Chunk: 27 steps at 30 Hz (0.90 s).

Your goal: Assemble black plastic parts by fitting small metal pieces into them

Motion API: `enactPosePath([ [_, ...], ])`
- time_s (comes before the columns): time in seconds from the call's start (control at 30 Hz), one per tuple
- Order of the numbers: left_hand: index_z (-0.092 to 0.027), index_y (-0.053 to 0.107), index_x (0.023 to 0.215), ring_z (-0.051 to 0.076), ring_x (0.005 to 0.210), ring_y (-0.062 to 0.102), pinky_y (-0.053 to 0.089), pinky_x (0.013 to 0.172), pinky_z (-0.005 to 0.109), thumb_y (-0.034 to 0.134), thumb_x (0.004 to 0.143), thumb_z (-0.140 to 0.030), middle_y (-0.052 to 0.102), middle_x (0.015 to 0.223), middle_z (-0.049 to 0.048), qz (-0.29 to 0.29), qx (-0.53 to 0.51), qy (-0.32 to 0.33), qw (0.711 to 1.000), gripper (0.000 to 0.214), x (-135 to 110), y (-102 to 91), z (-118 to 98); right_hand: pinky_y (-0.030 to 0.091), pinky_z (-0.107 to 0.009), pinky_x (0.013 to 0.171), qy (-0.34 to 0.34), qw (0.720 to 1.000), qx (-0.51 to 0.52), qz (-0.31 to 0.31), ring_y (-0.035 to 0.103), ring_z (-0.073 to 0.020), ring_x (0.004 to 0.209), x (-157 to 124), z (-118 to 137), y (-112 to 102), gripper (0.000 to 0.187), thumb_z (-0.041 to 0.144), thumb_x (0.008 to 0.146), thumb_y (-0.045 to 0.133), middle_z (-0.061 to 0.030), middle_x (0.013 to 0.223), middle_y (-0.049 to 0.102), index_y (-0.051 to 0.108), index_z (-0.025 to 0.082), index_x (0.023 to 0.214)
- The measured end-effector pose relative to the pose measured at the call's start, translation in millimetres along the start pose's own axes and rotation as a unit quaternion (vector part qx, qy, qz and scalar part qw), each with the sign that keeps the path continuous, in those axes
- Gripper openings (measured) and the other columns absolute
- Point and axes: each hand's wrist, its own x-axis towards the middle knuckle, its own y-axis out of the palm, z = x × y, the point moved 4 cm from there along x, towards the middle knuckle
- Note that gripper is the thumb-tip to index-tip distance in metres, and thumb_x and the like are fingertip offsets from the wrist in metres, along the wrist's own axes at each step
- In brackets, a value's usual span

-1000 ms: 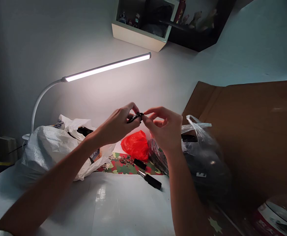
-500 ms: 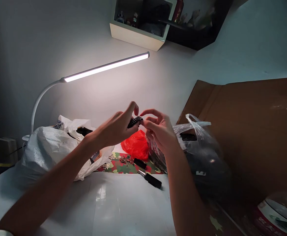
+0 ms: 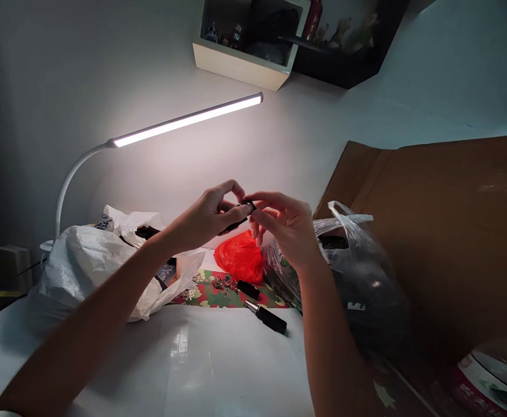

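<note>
My left hand (image 3: 208, 214) is closed on a small black piece (image 3: 231, 227), held up above the table in front of the wall. Thumb and fingers cover most of it, so its kind is hidden. My right hand (image 3: 287, 223) pinches the near end of the same piece with thumb and forefinger, its other fingers curled. Beneath the hands lie a black-handled tool (image 3: 271, 320) with a metal tip and a short black cylinder (image 3: 248, 289). Small metal bits (image 3: 223, 284) are scattered on a patterned mat (image 3: 210, 298).
A red plastic bag (image 3: 239, 258) sits behind the mat. White bags (image 3: 88, 255) with dark items stand left, under a lit lamp (image 3: 188, 120). To the right are a clear bag (image 3: 366, 284) of dark items, a large cardboard box (image 3: 444, 220) and a round tub (image 3: 492, 382).
My left thumb has come down over the black piece, which is now more covered and turned. My right hand has shifted slightly, its fingers closing on the piece's end.
</note>
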Motion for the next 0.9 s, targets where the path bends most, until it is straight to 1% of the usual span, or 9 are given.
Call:
enactPosePath([
  [0.1, -0.021, 0.054, 0.101, 0.006, 0.053, 0.031, 0.023, 0.049, 0.022, 0.063, 0.103, -0.034, 0.045, 0.061, -0.008, 0.004, 0.002, 0.002, 1.0, 0.015, -0.8, 1.6, -2.8, 0.056, -0.024, 0.045, -0.001, 1.0, -0.007, -0.002, 0.065, -0.0108, 0.057, -0.2, 0.9, -0.3, 0.023, 0.04, 0.09, 0.086, 0.0039, 0.074, 0.07, 0.082, 0.029, 0.111],
  [0.23, -0.021, 0.055, 0.098, 0.006, 0.053, 0.03, 0.024, 0.05, 0.021, 0.06, 0.104, -0.032, 0.044, 0.061, -0.0079, -0.001, -0.006, -0.002, 1.0, 0.013, -1.5, 2.4, -5.4, 0.057, -0.024, 0.045, -0.001, 1.0, -0.001, -0.001, 0.066, -0.0109, 0.057, 0.1, 1.7, 0.2, 0.022, 0.039, 0.091, 0.085, 0.004, 0.074, 0.07, 0.082, 0.029, 0.111],
  [0.4, -0.021, 0.055, 0.096, 0.006, 0.054, 0.033, 0.025, 0.05, 0.022, 0.067, 0.101, -0.035, 0.048, 0.063, -0.0066, 0.001, -0.001, 0.001, 1.0, 0.02, -2.6, 0.9, -5.5, 0.058, -0.025, 0.045, -0.006, 1.0, 0.008, 0.0, 0.067, -0.0117, 0.057, 0.5, 2.2, 0.7, 0.021, 0.038, 0.09, 0.086, 0.0043, 0.073, 0.07, 0.082, 0.029, 0.109],
  [0.53, -0.021, 0.054, 0.097, 0.007, 0.056, 0.037, 0.027, 0.051, 0.022, 0.061, 0.105, -0.035, 0.051, 0.065, -0.0051, 0.001, 0.006, 0.005, 1.0, 0.017, -3.3, 1.0, -5.8, 0.06, -0.025, 0.046, -0.005, 1.0, -0.003, -0.006, 0.068, -0.0117, 0.057, 0.2, 3.5, 0.0, 0.023, 0.04, 0.089, 0.086, 0.0034, 0.077, 0.073, 0.082, 0.029, 0.109],
  [0.73, -0.021, 0.053, 0.093, 0.006, 0.057, 0.039, 0.029, 0.051, 0.021, 0.062, 0.104, -0.031, 0.055, 0.065, -0.0047, -0.008, 0.003, 0.014, 1.0, 0.017, -3.1, 2.2, -7.8, 0.061, -0.025, 0.046, -0.01, 1.0, -0.005, -0.007, 0.07, -0.0124, 0.057, -0.6, 4.2, 0.2, 0.022, 0.039, 0.09, 0.086, 0.0038, 0.075, 0.072, 0.082, 0.029, 0.109],
  [0.9, -0.02, 0.055, 0.092, 0.006, 0.056, 0.036, 0.026, 0.051, 0.023, 0.065, 0.103, -0.034, 0.055, 0.065, -0.0046, -0.008, 0.014, 0.01, 1.0, 0.02, -4.5, 1.5, -7.4, 0.063, -0.026, 0.046, -0.019, 1.0, 0.006, -0.006, 0.072, -0.0128, 0.06, -1.1, 3.7, -0.3, 0.021, 0.035, 0.091, 0.086, 0.0031, 0.082, 0.074, 0.082, 0.03, 0.11],
])
